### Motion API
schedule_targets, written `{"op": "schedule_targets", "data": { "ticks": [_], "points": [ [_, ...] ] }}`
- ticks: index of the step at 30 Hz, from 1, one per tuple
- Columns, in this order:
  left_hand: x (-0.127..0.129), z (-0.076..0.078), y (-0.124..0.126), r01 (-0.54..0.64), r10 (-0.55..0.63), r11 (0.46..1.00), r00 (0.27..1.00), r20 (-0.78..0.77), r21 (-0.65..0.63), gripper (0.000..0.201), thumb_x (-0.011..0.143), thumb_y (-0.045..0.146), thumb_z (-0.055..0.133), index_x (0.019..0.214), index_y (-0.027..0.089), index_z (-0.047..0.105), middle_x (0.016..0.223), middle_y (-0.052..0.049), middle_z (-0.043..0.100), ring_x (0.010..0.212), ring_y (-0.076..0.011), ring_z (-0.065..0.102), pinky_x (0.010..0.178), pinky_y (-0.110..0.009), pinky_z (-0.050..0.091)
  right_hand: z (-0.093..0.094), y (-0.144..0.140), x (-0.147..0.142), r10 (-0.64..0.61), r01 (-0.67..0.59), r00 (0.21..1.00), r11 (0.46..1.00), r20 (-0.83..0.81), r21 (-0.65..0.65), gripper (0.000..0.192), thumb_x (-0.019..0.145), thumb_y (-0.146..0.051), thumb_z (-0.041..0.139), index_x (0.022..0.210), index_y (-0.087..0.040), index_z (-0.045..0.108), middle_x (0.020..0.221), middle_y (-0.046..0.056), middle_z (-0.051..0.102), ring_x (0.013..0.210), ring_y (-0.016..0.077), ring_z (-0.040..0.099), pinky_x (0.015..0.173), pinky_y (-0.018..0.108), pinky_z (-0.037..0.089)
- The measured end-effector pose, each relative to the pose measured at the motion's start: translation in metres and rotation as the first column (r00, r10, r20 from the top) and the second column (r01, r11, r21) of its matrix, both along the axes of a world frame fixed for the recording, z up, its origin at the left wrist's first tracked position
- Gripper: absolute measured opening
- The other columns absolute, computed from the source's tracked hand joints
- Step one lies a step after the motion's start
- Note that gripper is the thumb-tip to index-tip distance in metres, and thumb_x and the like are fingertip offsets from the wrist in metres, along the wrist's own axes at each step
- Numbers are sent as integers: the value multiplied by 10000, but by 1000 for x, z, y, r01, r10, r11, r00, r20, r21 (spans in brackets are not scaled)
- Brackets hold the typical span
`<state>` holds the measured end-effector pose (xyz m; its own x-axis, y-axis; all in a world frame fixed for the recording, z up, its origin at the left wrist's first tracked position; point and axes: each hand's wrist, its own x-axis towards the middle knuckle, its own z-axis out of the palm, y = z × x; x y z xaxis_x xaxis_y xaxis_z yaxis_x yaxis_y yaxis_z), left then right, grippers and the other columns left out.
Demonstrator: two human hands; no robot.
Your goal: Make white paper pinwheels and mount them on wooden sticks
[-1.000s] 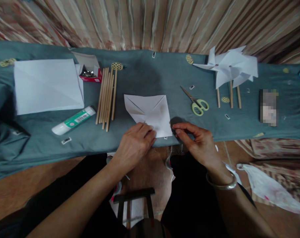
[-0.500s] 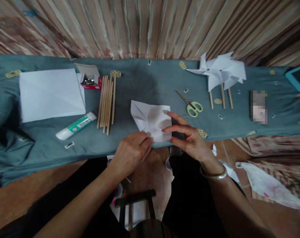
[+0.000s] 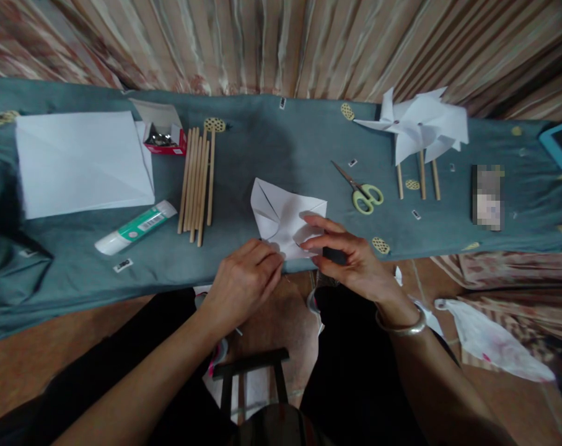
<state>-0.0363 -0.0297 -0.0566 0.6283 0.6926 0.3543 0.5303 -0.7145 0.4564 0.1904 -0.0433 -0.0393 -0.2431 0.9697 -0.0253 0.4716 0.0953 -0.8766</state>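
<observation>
Two hands meet on one white paper square (image 3: pixel 283 214), which lies at the near edge of the grey-blue cloth-covered table (image 3: pixel 271 145), probably so it sits flat and close for folding. Its slit corners lift slightly off the cloth. Left hand (image 3: pixel 243 282) presses the near-left corner of that paper, fingers curled together, tips resting on the sheet as if to pin it. Right hand (image 3: pixel 350 257) comes in from the paper's right, fingers (image 3: pixel 315 222) loosely apart, thumb and forefinger touching a raised flap near the paper's middle; whether they pinch it I cannot tell. Left of the paper lie wooden sticks (image 3: pixel 197 179), side by side, with a glue stick (image 3: pixel 134 227) beyond them. Right of the paper rest green-handled scissors (image 3: pixel 362 189), and farther right finished pinwheels (image 3: pixel 417 127).
</observation>
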Motion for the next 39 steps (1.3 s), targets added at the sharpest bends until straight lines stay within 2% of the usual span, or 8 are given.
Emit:
{"op": "schedule_targets", "data": {
  "ticks": [6, 10, 15, 19, 22, 25, 31, 39],
  "points": [
    [-1, 2, -1, 3, -4, 1000, 999, -42, -8, 173, 918, 169, 516, 924, 106, 676, 905, -82, 688, 847, -198, 615, 737, -327, 572, -4, 2, -4, -33, 33, 999, 999, -16, -3, 83, 796, -245, 721, 862, -293, 739, 1371, 0, 582, 1297, 242, 515, 1125, 492, 362],
    [0, 3, -2, 9, -10, 1000, 998, -61, -14, 171, 916, 164, 515, 929, 104, 674, 912, -87, 686, 852, -198, 612, 745, -332, 573, -7, 4, -10, -66, 66, 998, 997, -18, 32, 75, 844, -245, 672, 884, -279, 726, 1337, 16, 607, 1270, 229, 535, 1108, 489, 378],
    [1, 2, -3, 5, -4, 1000, 998, -62, 13, 155, 912, 166, 528, 948, 102, 664, 925, -90, 687, 865, -207, 611, 753, -345, 578, -14, 6, -22, -119, 117, 993, 983, 5, 140, 100, 875, -206, 624, 909, -243, 710, 1098, 48, 701, 1090, 203, 628, 994, 433, 471],
    [0, 2, -4, -18, 18, 1000, 999, -43, 3, 239, 911, 164, 540, 1123, 76, 605, 963, -99, 685, 874, -207, 618, 759, -349, 582, -18, 9, -30, -158, 127, 980, 964, 119, 233, 108, 878, -185, 612, 902, -241, 701, 961, 25, 726, 953, 196, 661, 907, 408, 493],
    [-2, 0, -4, 5, -5, 1000, 999, -49, 5, 301, 912, 138, 536, 1207, 87, 561, 1017, -100, 679, 898, -202, 612, 773, -340, 578, -17, 11, -36, -189, 129, 962, 950, 195, 284, 91, 865, -174, 625, 865, -228, 698, 969, 28, 729, 953, 203, 657, 913, 412, 483],
    [-2, -1, -4, 35, -34, 999, 997, -65, 14, 265, 904, 128, 546, 1163, 90, 589, 1041, -105, 674, 924, -215, 601, 789, -352, 574, -16, 12, -41, -234, 146, 941, 932, 243, 331, 74, 852, -178, 636, 837, -217, 698, 1031, 42, 721, 999, 211, 639, 927, 407, 488],
    [0, -3, -2, 14, -15, 1000, 997, -70, -17, 222, 921, 124, 507, 1112, 78, 609, 1001, -103, 671, 896, -207, 589, 770, -341, 571, -20, 15, -45, -276, 139, 905, 911, 324, 389, 94, 843, -177, 615, 796, -225, 681, 1108, 43, 700, 1048, 219, 611, 934, 418, 500],
    [1, -4, -2, 2, -1, 1000, 992, -124, 2, 230, 929, 134, 496, 1121, 70, 606, 912, -87, 648, 830, -198, 570, 719, -326, 556, -22, 16, -47, -306, 140, 886, 893, 349, 427, 84, 841, -197, 623, 786, -233, 676, 1153, 37, 681, 1075, 225, 592, 941, 411, 509]
  ]
}}
